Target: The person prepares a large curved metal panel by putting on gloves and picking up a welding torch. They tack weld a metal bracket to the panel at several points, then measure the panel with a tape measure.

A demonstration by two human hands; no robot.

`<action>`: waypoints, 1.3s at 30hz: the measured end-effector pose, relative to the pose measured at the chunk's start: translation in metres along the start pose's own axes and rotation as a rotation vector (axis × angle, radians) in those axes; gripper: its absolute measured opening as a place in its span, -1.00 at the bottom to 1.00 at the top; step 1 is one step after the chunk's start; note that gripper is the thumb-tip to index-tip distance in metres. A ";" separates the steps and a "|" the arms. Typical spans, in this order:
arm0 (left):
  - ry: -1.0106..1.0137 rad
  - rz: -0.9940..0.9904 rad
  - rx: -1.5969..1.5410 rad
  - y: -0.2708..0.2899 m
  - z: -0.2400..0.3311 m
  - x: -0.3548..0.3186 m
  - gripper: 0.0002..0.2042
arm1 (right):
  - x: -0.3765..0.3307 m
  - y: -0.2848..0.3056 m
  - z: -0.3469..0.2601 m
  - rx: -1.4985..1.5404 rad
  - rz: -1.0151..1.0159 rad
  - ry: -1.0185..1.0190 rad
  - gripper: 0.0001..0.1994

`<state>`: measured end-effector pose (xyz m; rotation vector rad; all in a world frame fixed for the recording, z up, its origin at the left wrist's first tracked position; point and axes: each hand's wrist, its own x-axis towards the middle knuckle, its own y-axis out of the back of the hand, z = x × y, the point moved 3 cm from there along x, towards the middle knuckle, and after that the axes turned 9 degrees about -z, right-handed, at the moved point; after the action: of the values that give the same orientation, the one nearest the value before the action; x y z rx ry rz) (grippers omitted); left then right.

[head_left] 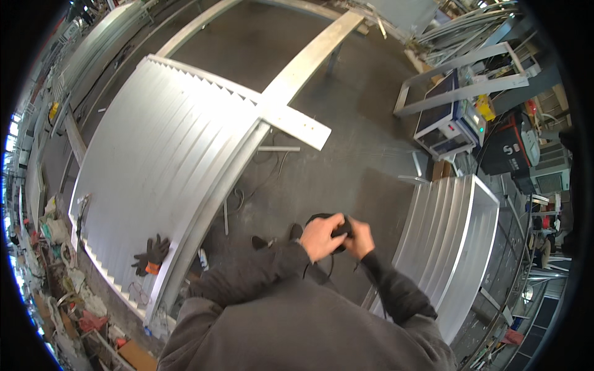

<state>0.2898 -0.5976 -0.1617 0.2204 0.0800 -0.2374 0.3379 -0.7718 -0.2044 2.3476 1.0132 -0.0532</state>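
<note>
Head camera shows both bare hands drawn close together in front of the body. The left hand and the right hand bend their fingers around a black object, held between them above the dark floor — the fingers hide too much to tell its kind. A thin dark cord hangs just below it. On the left lies a large silver slatted panel, a dark glove with an orange cuff resting on its near end — and on the right sits a smaller slatted metal unit.
</note>
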 end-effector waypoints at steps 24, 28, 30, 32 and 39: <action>1.311 -0.649 0.481 0.113 -0.302 -0.468 -0.68 | -0.222 -0.101 0.134 -0.780 -0.726 -0.232 -0.82; 1.376 -0.514 0.338 0.137 -0.304 -0.480 -0.69 | -0.254 -0.190 0.086 -0.574 -1.020 -0.477 -0.81; 1.405 -0.406 0.310 0.161 -0.296 -0.462 -0.69 | -0.256 -0.211 0.061 -0.339 -1.139 -0.607 -0.78; 1.426 -0.287 0.290 0.187 -0.284 -0.441 -0.69 | -0.246 -0.215 0.044 -0.268 -1.126 -0.575 -0.78; 1.451 0.049 0.319 0.254 -0.216 -0.347 -0.69 | -0.216 -0.134 0.112 -0.023 -0.745 -0.745 -0.78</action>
<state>0.0033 -0.2306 -0.2826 0.6787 1.4804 0.0041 0.1135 -0.8983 -0.3091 1.5655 1.3708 -1.0892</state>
